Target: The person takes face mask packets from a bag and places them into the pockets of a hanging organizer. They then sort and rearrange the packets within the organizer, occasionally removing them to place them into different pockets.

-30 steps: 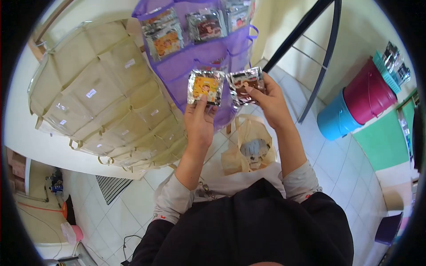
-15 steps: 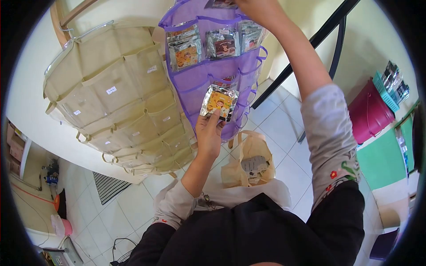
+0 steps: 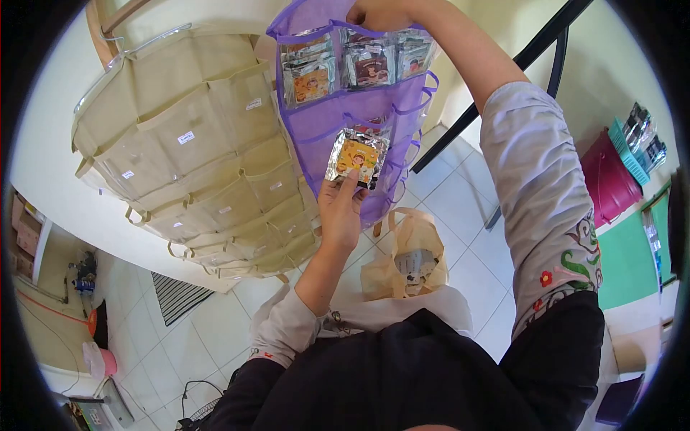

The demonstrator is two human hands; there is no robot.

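Note:
My left hand (image 3: 341,212) grips silver foil sachets, the front one (image 3: 357,159) with a yellow cartoon label, before the lower part of a purple hanging organizer (image 3: 310,118). At the organizer's upper edge, my right hand (image 3: 384,14) has its fingers curled at the mouth of the top middle pocket; what they pinch is hidden. Below it, that clear pocket holds brown-labelled sachets (image 3: 370,68). Yellow-labelled sachets (image 3: 310,80) fill the pocket to its left, and more foil sachets (image 3: 415,59) sit in the right one. Another sachet shows partly behind my left hand's packs.
A beige hanging organizer (image 3: 187,136) with small white labels hangs at left. Below stands a paper bag (image 3: 381,279) with printed packs inside. At right are a black rail (image 3: 449,136), a magenta bucket (image 3: 611,176) and a turquoise basket (image 3: 627,154) of packets.
My right hand has come down to the top middle pocket; the dark sachet seen under it earlier no longer shows above the pocket. My left hand still holds the yellow-labelled sachets.

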